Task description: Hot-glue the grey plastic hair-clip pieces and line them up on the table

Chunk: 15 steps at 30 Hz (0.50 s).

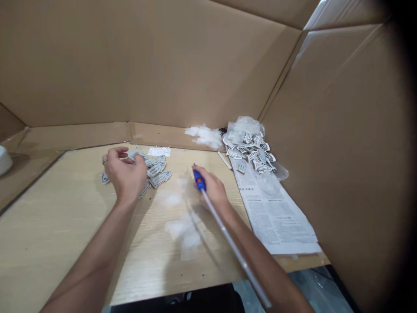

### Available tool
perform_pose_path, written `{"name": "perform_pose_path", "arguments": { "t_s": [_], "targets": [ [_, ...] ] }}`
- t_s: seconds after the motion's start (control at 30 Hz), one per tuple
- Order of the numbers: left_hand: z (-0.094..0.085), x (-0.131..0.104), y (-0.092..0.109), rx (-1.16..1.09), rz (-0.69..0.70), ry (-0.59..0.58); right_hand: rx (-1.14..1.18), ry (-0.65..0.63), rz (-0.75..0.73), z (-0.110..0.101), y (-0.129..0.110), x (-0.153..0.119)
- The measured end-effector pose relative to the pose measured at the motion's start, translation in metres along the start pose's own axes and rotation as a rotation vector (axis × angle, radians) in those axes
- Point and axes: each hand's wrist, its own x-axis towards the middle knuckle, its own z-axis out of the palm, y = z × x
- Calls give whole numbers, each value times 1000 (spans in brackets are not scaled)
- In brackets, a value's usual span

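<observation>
Head view: right grip closed around blue-tipped tool with clear tube trailing back along the forearm, left grip curled over grey flat pieces on table, newspaper and piled pieces at right.

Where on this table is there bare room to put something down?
The near-left wooden tabletop, in front of the left hand, is bare. Crowded spots: grey clips under that hand, white smears beside the right hand, and the newspaper with its clip pile at right.
</observation>
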Motion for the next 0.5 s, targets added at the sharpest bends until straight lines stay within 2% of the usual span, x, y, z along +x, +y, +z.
{"name": "perform_pose_path", "arguments": {
  "t_s": [0.07,0.13,0.23,0.3,0.37,0.47,0.5],
  "targets": [
    [-1,2,5,-41,25,16,-113,-61,-16,10,-7,1],
    [1,6,15,-100,21,17,-173,-66,-26,18,-14,4],
    [18,18,47,-190,48,-48,-245,-71,5,27,-21,8],
    [39,25,73,-194,92,-187,-249,-54,45,28,-22,9],
    [66,29,98,-186,135,-276,-134,-23,101,23,-18,9],
    [107,24,118,-85,344,-594,258,57,214,-3,-5,10],
    [120,18,120,-73,363,-680,402,125,250,-17,1,10]
  ]
}}
